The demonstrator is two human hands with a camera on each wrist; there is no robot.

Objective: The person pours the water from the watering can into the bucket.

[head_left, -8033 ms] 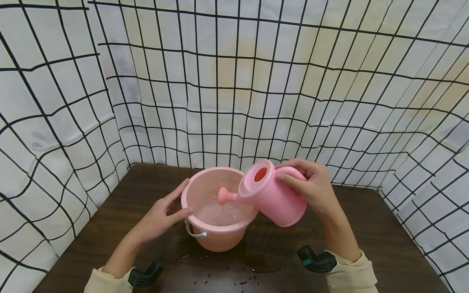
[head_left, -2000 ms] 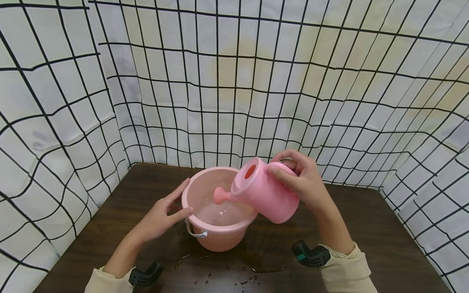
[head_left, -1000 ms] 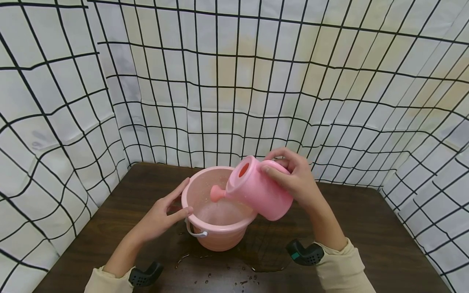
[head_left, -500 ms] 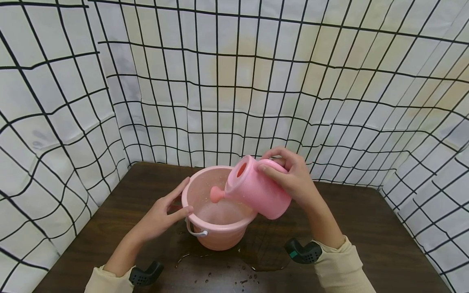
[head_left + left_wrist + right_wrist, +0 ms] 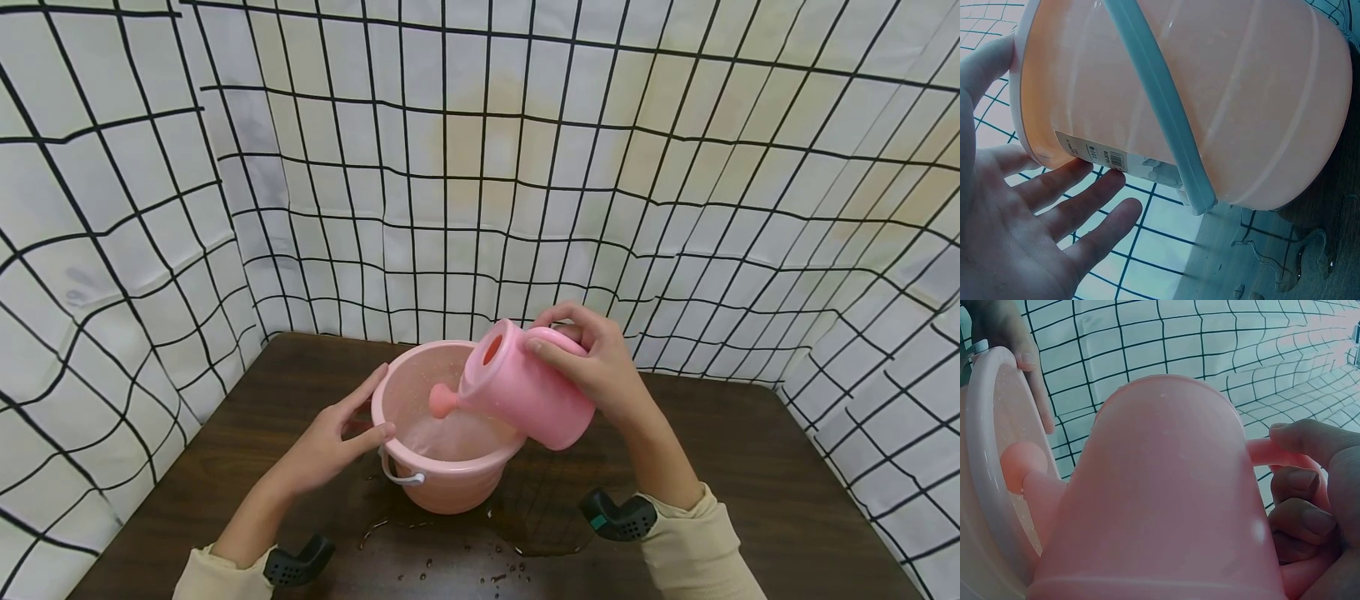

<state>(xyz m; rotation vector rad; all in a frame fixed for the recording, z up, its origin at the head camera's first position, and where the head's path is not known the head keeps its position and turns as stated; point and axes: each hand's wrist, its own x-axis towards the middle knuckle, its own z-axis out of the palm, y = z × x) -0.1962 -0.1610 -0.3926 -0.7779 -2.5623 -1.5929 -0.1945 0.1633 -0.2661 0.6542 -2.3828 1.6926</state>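
Observation:
A pink watering can [image 5: 528, 396] hangs tilted over a light pink bucket [image 5: 453, 490], its rose [image 5: 442, 401] inside the rim. My right hand [image 5: 592, 358] grips the can's handle, fingers curled round it in the right wrist view. Water covers the bucket's bottom; its surface looks rippled below the rose. At the bucket's left side, my left hand [image 5: 326, 442] steadies it, thumb and forefinger spread along the rim. In the left wrist view, fairly straight fingers touch the bucket wall [image 5: 1260, 94] near a paper label [image 5: 1094, 151]; the bail handle [image 5: 1160, 100] hangs down.
The bucket stands on a dark wooden table [image 5: 765, 467]. A puddle [image 5: 543, 533] and scattered drops [image 5: 498, 575] lie in front of it. White, black-gridded walls [image 5: 480, 208] enclose the back and sides. Each wrist wears a black device [image 5: 618, 517].
The watering can and right hand have shifted left and slightly up over several seconds, bringing the rose further over the bucket. During the last half second they barely move. My left hand stays in place.

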